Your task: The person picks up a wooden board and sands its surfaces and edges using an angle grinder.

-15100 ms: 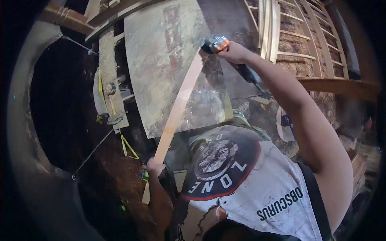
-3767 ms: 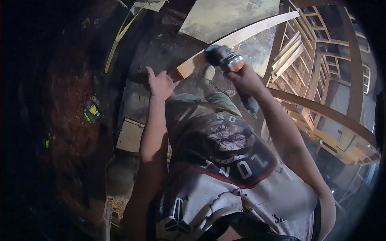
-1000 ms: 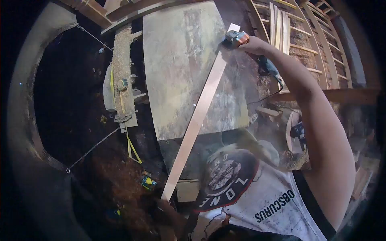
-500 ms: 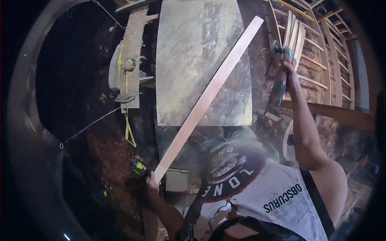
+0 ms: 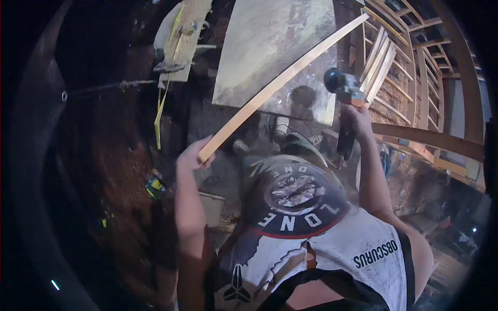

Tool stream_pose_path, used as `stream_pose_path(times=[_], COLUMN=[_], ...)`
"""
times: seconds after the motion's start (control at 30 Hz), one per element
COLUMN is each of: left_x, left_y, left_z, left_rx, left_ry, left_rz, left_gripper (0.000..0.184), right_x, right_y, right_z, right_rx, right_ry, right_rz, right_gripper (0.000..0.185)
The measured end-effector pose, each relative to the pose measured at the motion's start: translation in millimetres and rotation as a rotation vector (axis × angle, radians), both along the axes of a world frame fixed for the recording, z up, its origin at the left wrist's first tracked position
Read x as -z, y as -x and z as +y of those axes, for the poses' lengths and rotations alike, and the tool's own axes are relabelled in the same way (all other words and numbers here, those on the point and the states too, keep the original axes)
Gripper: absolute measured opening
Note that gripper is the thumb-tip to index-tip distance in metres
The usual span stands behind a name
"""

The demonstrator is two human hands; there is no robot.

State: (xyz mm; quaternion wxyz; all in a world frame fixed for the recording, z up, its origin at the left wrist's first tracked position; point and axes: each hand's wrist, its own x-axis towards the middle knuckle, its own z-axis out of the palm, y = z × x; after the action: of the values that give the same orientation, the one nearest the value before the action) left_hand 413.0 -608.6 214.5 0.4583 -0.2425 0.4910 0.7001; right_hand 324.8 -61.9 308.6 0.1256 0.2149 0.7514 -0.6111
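My left hand (image 5: 195,154) is closed around the near end of a long, pale wooden strip (image 5: 280,83). The strip slants up and away to the right across the worktop board (image 5: 249,57), its far end reaching beyond the board's right side. In my right hand (image 5: 357,118) is an angle grinder (image 5: 348,93), held by its dark body. Its round disc (image 5: 334,80) faces left, apart from the strip and raised over the board's right edge. The disc's working face cannot be made out clearly.
Several wooden strips (image 5: 379,65) lean on a slatted wooden frame (image 5: 415,88) at the right. At the upper left, a narrow plank (image 5: 181,57) carries a tape-like round object (image 5: 189,27) and a yellow strap (image 5: 160,119). A yellow-black tool (image 5: 154,187) lies on the left.
My left hand has risen with the strip's near end, and the strip now lies at a flatter slant. The grinder has come closer to me and left. The camera view has shifted.
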Motion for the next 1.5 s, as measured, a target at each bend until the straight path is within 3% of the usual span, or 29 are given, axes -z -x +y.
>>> stream_pose_path(times=[0.1,0.23,0.3,0.33,0.63,0.7,0.73,0.83,0.9,1.03,1.1,1.13,1.27,1.3,1.37,1.43,1.47,1.5], left_x=[22,65,51,70,131,116,108,98,102,107,83,49,159,187,176,91,145,135], left_y=[18,23,39,42,43,44,42,33,29,28,22,19,29,20,16,18,21,26], left_z=[60,82,88,88,115,121,124,130,135,129,133,131,129,129,131,137,131,126], left_rx=[-0.037,-0.078,-0.096,-0.049,-0.217,-0.166,-0.171,-0.324,-0.413,-0.327,-0.419,-0.444,-0.207,-0.189,-0.174,-0.595,-0.532,-0.53], left_ry=[-0.116,-0.254,-0.261,-0.313,-0.429,-0.304,-0.312,-0.671,-0.596,-0.596,-0.604,-0.494,-0.63,-0.362,-0.073,-0.64,-0.538,-0.533], left_rz=[-0.037,-0.04,-0.143,-0.086,-0.042,0.208,0.202,0.472,0.667,0.608,0.605,0.586,0.397,0.702,0.983,0.249,-0.084,-0.088], left_gripper=[0.046,0.045,0.044,0.046,0.045,0.052,0.052,0.067,0.063,0.074,0.076,0.077,0.073,0.068,0.062,0.049,0.037,0.037], right_x=[-9,22,5,0,17,11,9,13,10,-12,-22,-22,-15,-17,-13,-6,-1,-1], right_y=[4,-6,-6,-8,-23,-24,-25,-31,-33,-30,-27,-26,-26,-24,-14,-5,0,8], right_z=[-36,-75,-105,-119,-158,-161,-163,-170,-178,-196,-205,-207,-201,-201,-191,-175,-167,-160], right_rx=[-0.241,-0.466,-0.554,-0.628,-0.765,-0.903,-0.907,-0.892,-0.98,-1.133,-1.174,-1.2,-1.213,-1.222,-1.21,-1.196,-1.103,-1.006], right_ry=[-0.175,-0.177,-0.161,-0.133,0.0,-0.233,-0.239,-0.044,-0.146,-0.285,-0.328,-0.363,-0.444,-0.463,-0.458,-0.451,-0.366,-0.283], right_rz=[0.05,-0.021,-0.081,-0.13,-0.093,-0.073,-0.082,-0.093,-0.055,-0.048,-0.078,-0.091,-0.066,-0.065,-0.07,-0.075,-0.071,-0.066], right_gripper=[0.033,0.044,0.044,0.044,0.051,0.047,0.047,0.047,0.05,0.053,0.054,0.054,0.056,0.056,0.055,0.054,0.052,0.05])
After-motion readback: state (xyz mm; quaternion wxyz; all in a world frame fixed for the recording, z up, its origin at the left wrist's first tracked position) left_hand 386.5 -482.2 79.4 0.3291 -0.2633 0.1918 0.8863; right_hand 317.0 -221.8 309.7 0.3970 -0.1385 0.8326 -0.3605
